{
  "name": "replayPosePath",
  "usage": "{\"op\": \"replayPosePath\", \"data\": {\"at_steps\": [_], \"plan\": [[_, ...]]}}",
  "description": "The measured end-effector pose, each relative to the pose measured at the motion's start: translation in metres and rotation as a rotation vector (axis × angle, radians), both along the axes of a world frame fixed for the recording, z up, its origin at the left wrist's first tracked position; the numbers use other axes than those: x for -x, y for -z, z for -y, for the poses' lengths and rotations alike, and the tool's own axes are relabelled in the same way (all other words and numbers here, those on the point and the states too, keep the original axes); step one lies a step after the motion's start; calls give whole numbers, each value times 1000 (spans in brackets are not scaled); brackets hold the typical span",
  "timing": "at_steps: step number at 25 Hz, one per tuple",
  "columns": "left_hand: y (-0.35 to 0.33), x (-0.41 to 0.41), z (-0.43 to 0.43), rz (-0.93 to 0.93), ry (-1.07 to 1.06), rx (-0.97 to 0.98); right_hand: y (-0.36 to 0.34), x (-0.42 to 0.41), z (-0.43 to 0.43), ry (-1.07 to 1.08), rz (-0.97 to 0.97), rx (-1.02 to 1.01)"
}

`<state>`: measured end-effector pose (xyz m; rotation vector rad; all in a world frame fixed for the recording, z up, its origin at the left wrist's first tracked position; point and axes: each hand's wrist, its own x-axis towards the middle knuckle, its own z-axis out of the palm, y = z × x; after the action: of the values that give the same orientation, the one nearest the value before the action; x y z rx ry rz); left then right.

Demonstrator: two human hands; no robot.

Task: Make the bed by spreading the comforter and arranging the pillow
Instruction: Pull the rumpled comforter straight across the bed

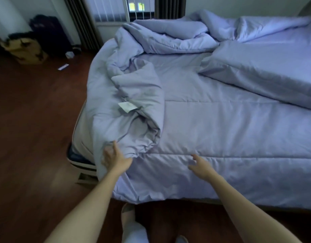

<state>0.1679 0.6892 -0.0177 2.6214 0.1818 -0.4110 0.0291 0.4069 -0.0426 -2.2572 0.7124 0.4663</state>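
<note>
A lavender comforter (212,123) covers the bed, flat in the middle and bunched along the left edge and the far side. A rolled fold with a white tag (127,106) lies near the bed's left corner. My left hand (114,157) touches the lower end of that fold at the corner, fingers spread, not clearly gripping. My right hand (199,165) hovers just over the flat comforter near the front edge, fingers apart and empty. A folded-back flap of the same fabric (267,74) lies at the right. I cannot make out a separate pillow.
Dark wooden floor (31,128) lies left of and in front of the bed. A dark suitcase (49,32) and a tan bag (25,50) stand in the far left corner. Curtains and a window (116,9) are behind the bed. The bed base (79,160) shows at the corner.
</note>
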Motion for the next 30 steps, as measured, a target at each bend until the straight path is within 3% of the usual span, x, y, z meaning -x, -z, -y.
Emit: {"op": "replayPosePath", "data": {"at_steps": [3,7,9,13,15,16,18,20,22,25,27,30], "plan": [[-23,-61,54,274,227,192,-1,-51,-39,143,141,-93],[-33,-148,103,111,70,592,16,-110,-75,73,87,216],[-25,-183,118,55,13,640,23,-138,-93,42,87,283],[-10,-227,110,-64,94,687,19,-182,-145,-168,153,168],[-10,-246,89,-8,126,739,14,-196,-161,-282,235,70],[-12,-254,76,58,136,745,10,-198,-163,-223,342,-41],[-18,-287,18,220,54,735,-2,-219,-175,102,588,-232],[-15,-315,-63,389,-108,694,-6,-246,-181,406,691,-216],[-5,-330,-151,499,-222,593,0,-272,-184,329,524,39],[19,-312,-277,534,-409,354,24,-300,-205,-105,126,290],[30,-281,-349,544,-574,220,34,-314,-226,-276,45,364],[67,-240,-438,467,-767,105,44,-327,-252,-328,-30,410]]}}
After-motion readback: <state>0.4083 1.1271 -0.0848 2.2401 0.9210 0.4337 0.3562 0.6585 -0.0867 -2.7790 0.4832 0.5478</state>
